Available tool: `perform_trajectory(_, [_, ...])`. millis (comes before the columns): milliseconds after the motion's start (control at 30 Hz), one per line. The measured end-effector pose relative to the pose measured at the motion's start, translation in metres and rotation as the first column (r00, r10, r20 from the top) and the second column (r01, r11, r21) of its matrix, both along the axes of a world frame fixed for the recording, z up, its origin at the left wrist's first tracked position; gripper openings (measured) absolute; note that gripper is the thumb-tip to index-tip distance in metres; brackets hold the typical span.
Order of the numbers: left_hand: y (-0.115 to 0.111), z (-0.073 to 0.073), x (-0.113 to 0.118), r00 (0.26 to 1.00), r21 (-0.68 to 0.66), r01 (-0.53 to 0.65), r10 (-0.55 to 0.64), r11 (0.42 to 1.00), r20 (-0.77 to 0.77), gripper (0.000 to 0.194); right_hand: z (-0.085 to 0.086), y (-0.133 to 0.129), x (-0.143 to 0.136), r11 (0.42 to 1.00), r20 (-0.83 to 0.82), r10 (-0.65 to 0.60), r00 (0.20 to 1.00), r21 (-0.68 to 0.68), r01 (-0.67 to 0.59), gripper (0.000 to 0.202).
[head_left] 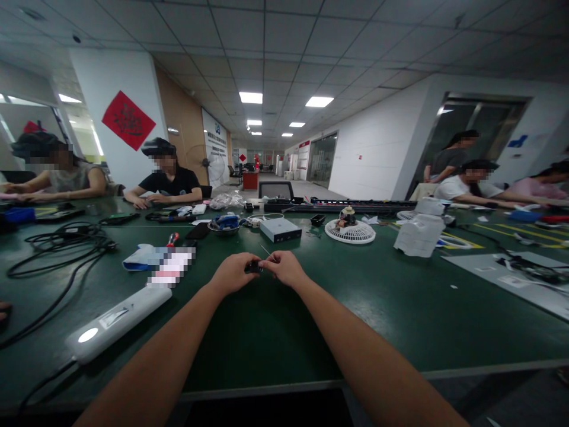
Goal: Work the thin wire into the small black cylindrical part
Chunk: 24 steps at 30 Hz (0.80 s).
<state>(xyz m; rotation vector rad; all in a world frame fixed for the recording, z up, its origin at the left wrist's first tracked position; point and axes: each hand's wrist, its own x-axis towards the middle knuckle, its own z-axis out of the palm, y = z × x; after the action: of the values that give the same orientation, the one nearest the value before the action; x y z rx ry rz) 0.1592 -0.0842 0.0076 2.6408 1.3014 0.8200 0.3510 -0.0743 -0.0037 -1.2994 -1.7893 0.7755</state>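
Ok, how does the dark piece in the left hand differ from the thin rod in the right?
Shape: the dark piece is compact, while the thin rod is slender and straight.
Colour: the dark piece looks mostly black; the thin rod looks pale.
Visibility: the left hand partly covers the dark piece; the thin rod's end sticks out from the right hand.
Shared: both are small and hand-held, close together.

The small part [253, 267] is black, the tabletop [377, 302] dark green, the grille [357, 236] white (the poster [128, 120] red).
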Motion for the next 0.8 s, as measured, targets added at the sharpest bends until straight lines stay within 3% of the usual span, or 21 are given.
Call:
perform_trajectory(367, [0.0002,-0.0005,0.0001,1.000,0.015,0.012,-0.012,1.000,0.001,0.035,-0.0029,0.0047,0.0004,0.999,-0.001,0.027,1.000,-0.021,-0.027,0.013])
perform_trajectory(800, [0.0018,-0.0013,-0.0008,0.999,0.016,0.042,-0.042,0.999,0.021,0.036,0.0003,0.0000,0.0014,0.999,0.065,0.009,0.998,0.047,-0.012,0.015])
